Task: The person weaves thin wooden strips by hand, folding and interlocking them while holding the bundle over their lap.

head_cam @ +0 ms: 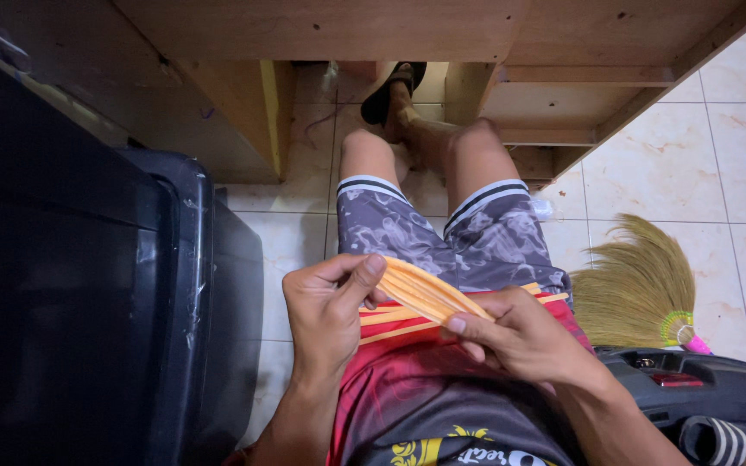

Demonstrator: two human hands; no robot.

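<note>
Both hands (330, 306) (520, 336) pinch orange strip bundle (420, 293); long axis upper-left to lower-right.

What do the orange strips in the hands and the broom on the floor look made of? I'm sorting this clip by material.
The orange strips, held between the left hand and right hand, look like thin flexible plastic or a dyed leaf: flat, matte and gently curved, so it stays open. The broom looks like dried grass or straw, fine tan fibres fanning out, with a pink, seemingly plastic handle.
</note>
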